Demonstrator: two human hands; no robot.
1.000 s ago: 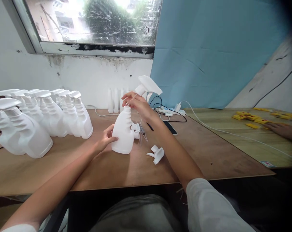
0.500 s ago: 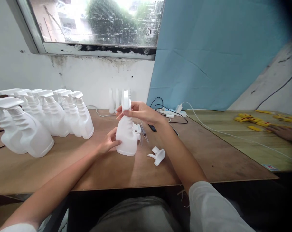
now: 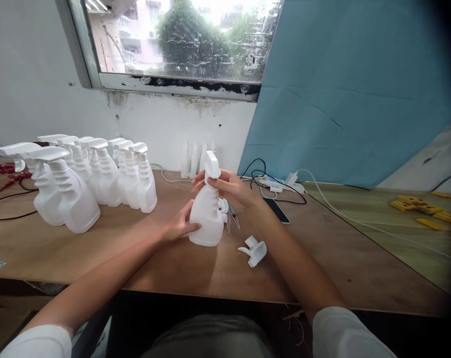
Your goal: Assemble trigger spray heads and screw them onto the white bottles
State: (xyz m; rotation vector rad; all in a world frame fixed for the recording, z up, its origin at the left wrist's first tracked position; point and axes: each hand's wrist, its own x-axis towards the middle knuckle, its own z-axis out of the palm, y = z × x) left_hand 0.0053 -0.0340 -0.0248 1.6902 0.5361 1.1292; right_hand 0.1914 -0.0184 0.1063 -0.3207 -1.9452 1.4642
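Observation:
A white plastic spray bottle (image 3: 206, 219) stands on the brown table (image 3: 173, 268) in front of me. My left hand (image 3: 182, 227) grips its lower body from the left. My right hand (image 3: 228, 188) is wrapped around the neck, where a white trigger spray head (image 3: 212, 164) sits on top of the bottle. A loose white trigger head (image 3: 255, 250) lies on the table just right of the bottle, and another white part (image 3: 224, 205) rests behind it.
Several finished white spray bottles (image 3: 98, 174) stand in rows at the left. Thin white tubes (image 3: 195, 159) lean against the back wall. A black phone (image 3: 277, 210), a charger and cables (image 3: 285, 180) lie at the right. Yellow pieces (image 3: 426, 211) lie on the adjoining table.
My right hand brought the trigger head down from above onto the bottle's neck and now grips it there. The view has shifted left, and the other person's hand at far right has left it.

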